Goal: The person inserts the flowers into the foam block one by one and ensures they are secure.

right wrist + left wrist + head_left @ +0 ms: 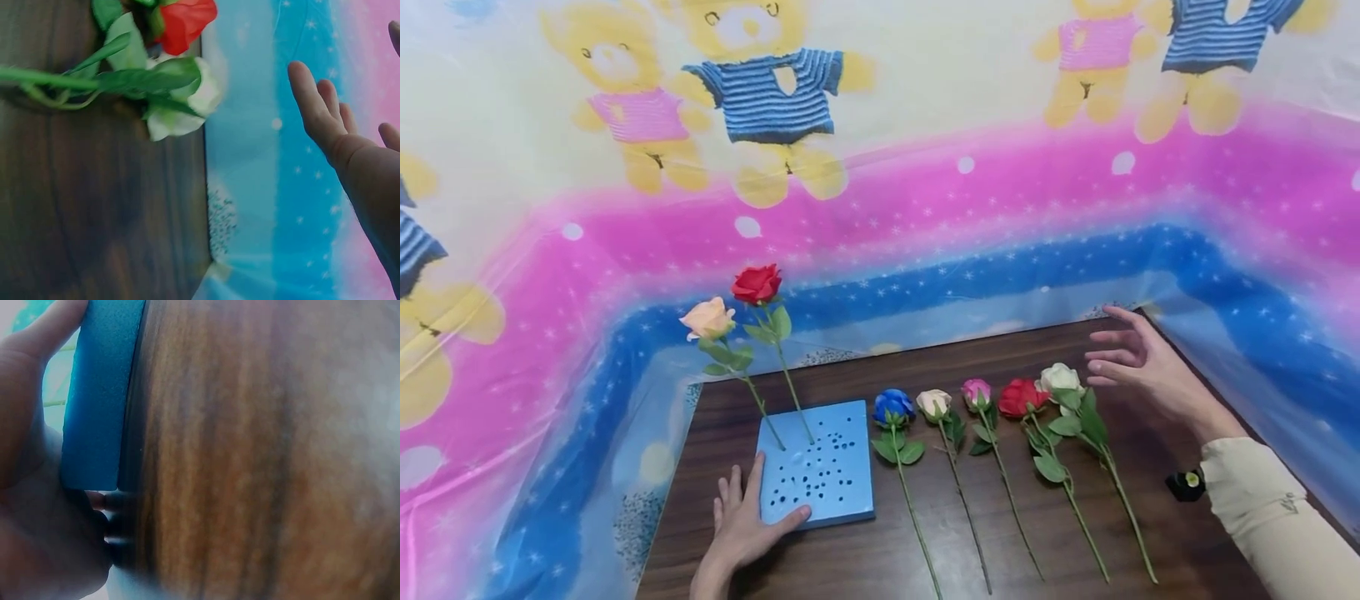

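Note:
My left hand (741, 521) rests against the near left corner of a light blue foam block (842, 421) full of small holes. Its thumb lies along the block's front edge and its fingers reach up the left side; the left wrist view shows the block's side (103, 394) in the crook of the thumb. A peach rose (709, 319) and a red rose (757, 284) stand in the block, leaning left. My right hand (1138, 358) hovers with nothing in it, fingers extended and spread, just beyond a white rose (1060, 379) lying on the table.
Left of the white rose lie a second red rose (1022, 398), a pink rose (977, 393), a cream rose (935, 404) and a blue rose (892, 407), stems toward me. A small black object (1185, 485) sits by the right sleeve. A printed curtain (925, 192) surrounds the dark wooden table (835, 558).

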Motion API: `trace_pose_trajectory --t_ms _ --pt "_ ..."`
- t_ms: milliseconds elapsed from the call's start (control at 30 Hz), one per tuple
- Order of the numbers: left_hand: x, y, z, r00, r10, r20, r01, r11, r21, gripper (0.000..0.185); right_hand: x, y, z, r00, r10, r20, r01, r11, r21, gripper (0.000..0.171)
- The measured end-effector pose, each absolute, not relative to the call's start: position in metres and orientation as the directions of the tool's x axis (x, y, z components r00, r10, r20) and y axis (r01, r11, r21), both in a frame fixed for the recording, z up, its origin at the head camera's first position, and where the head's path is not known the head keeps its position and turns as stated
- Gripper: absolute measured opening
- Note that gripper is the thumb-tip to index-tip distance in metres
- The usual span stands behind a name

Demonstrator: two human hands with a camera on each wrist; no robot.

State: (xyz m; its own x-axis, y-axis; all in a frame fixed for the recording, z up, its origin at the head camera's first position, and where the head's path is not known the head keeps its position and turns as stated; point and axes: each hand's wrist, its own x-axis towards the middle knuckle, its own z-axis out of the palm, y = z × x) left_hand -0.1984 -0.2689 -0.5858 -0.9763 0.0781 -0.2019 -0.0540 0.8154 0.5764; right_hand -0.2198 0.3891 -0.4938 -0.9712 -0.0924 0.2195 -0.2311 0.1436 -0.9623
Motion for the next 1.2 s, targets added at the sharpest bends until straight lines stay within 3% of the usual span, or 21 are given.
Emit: trace_pose_trajectory --t_ms 300,867,1200 --pt "-0.198 -0.270 -0.587 -0.984 0.076 -0.161 -0.039 0.792 0.609 0.135 -0.207 0.414 -0.525 -0.966 -0.196 0.167 -0.184 0.072 -0.980 0.091" --pt "-0.202 -0.269 -0.583 -0.964 0.078 -0.256 -0.078 0.832 0.549 0.134 -0.185 0.421 -0.574 -0.962 -0.224 -0.155 0.116 0.177 -0.977 0.106" --pt "-0.200 -0.269 -0.582 -0.964 0.082 -0.252 -0.073 0.834 0.547 0.134 -0.179 0.423 -0.588 -0.923 -0.328 -0.202 0.154 0.168 -0.974 0.105"
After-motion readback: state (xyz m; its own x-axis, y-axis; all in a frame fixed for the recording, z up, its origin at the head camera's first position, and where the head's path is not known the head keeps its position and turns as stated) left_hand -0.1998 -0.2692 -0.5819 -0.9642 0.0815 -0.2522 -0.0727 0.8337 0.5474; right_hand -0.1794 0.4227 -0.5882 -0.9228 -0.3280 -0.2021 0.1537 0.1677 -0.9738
